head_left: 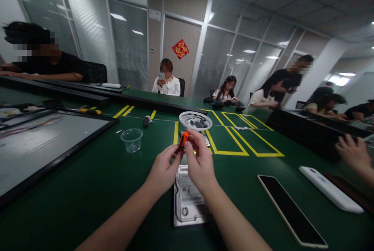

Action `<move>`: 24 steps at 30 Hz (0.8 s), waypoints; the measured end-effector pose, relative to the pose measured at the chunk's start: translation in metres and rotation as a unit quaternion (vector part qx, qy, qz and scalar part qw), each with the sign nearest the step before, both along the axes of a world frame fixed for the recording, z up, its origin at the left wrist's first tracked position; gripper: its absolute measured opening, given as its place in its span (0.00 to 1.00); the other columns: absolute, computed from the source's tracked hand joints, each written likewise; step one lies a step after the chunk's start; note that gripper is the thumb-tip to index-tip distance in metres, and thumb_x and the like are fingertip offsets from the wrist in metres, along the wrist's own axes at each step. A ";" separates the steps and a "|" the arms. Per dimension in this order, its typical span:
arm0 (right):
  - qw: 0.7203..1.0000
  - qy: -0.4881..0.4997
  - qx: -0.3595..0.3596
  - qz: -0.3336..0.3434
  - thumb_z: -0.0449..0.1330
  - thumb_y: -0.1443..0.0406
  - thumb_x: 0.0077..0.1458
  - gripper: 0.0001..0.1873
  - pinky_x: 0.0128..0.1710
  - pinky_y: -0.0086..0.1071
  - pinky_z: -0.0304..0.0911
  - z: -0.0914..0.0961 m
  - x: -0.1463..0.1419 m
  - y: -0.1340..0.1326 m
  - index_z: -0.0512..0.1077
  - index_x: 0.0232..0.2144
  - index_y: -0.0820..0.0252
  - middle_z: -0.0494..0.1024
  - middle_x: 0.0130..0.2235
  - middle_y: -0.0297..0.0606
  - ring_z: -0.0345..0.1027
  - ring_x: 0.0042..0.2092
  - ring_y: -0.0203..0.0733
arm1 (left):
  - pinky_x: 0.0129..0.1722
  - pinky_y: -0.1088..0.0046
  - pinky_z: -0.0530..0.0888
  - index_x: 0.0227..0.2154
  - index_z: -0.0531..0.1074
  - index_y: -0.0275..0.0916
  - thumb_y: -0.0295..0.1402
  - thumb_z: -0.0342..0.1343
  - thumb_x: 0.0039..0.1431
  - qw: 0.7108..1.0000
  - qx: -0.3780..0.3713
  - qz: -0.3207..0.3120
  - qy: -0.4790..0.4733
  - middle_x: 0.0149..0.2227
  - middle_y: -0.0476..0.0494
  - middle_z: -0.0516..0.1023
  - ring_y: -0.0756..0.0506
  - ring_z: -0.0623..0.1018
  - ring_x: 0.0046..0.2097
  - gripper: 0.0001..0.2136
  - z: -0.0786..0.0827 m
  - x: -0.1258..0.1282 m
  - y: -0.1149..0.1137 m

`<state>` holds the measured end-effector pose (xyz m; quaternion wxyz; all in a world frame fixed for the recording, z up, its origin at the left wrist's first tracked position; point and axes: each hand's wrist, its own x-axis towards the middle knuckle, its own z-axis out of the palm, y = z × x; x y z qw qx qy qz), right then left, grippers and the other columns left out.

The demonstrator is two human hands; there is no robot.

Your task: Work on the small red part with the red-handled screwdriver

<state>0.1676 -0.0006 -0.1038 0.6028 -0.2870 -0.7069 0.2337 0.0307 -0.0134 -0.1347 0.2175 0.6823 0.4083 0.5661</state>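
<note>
Above a silver hard drive [184,214], both hands meet at a small orange-and-black tool [184,139]; its exact kind is hard to make out. My left hand [165,165] pinches the lower, dark end between thumb and fingers. The thumb and fingers of my right hand [201,161] close on the orange upper part. The hard drive lies flat on the green table, label up, partly hidden by my right hand and forearm. Behind the hands is another object with a metallic edge, mostly covered by them.
A clear plastic cup [131,142] stands left; a white basket [195,121] holding small dark parts is farther back. To the right lie a phone [292,210] and a white device [330,188], near another person's hand [353,151]. A black-framed panel [43,142] fills the left.
</note>
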 end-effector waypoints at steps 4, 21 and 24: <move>1.000 0.001 0.005 -0.014 0.58 0.64 0.69 0.18 0.55 0.45 0.73 -0.001 0.000 0.001 0.70 0.60 0.47 0.78 0.55 0.41 0.75 0.53 0.47 | 0.46 0.67 0.77 0.54 0.74 0.41 0.32 0.58 0.67 0.999 0.014 0.033 -0.016 0.48 0.40 0.81 0.43 0.81 0.47 0.14 -0.001 0.000 0.000; 0.999 -0.001 0.010 -0.046 0.63 0.63 0.65 0.18 0.52 0.45 0.74 -0.004 -0.001 0.003 0.71 0.56 0.50 0.78 0.51 0.41 0.76 0.49 0.47 | 0.44 0.69 0.74 0.45 0.75 0.41 0.31 0.59 0.64 0.999 0.011 0.049 -0.011 0.42 0.45 0.82 0.44 0.80 0.43 0.08 -0.004 0.000 0.001; 0.999 -0.002 0.014 -0.047 0.61 0.63 0.67 0.21 0.54 0.46 0.73 -0.003 0.000 0.001 0.70 0.61 0.48 0.78 0.55 0.42 0.75 0.53 0.48 | 0.44 0.69 0.75 0.45 0.76 0.41 0.33 0.56 0.68 0.999 0.004 0.033 -0.009 0.42 0.44 0.82 0.44 0.81 0.42 0.07 -0.003 0.000 0.001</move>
